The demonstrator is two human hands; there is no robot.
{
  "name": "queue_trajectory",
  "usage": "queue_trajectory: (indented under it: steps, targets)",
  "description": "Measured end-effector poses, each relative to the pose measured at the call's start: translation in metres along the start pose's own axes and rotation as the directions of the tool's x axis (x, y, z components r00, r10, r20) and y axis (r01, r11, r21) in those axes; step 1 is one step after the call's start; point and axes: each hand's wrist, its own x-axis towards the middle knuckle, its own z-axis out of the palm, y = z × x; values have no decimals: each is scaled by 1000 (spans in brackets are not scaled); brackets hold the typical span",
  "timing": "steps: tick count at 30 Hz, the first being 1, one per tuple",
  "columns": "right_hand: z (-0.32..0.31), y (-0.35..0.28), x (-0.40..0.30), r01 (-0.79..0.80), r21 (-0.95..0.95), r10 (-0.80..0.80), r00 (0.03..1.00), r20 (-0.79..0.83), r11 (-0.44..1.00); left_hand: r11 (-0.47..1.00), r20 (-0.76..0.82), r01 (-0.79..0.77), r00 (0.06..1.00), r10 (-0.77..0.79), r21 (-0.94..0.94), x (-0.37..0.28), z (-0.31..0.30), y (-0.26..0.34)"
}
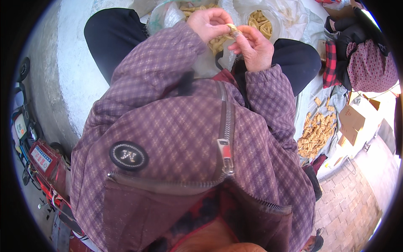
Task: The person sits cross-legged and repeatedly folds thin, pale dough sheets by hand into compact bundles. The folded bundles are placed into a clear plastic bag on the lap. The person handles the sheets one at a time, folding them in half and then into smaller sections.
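Note:
Between both hands, above my lap, is a small folded yellow strip (232,27), which looks like tofu skin. My left hand (210,25) pinches its left end with thumb and forefinger. The thumb and fingers of my right hand (255,47) grip the other end, covering part of it. Beneath and behind the hands, loose yellow strips (217,45) fill a white woven plastic bag (162,20), its contents partly hidden. Beyond my right hand, a second translucent bag (285,15) holds more folded strips (260,22).
My bent knees in dark trousers (296,63) flank the bags. To the right, a pile of skewered yellow pieces (318,132) lies on grey sheeting, beside a cardboard box (352,121). Another person (371,67) is at upper right. A red vehicle (47,160) stands at left.

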Motion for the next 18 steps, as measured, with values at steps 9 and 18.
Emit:
queue_trajectory:
  steps: [9,18]
  targets:
    - [-16,21,8,-379,484,268,920,285,788,886,138,-194,979,148,422,-12,-1,0]
    - [-2,23,5,-22,50,20,999,37,998,708,155,-383,917,367,593,-17,4,-6]
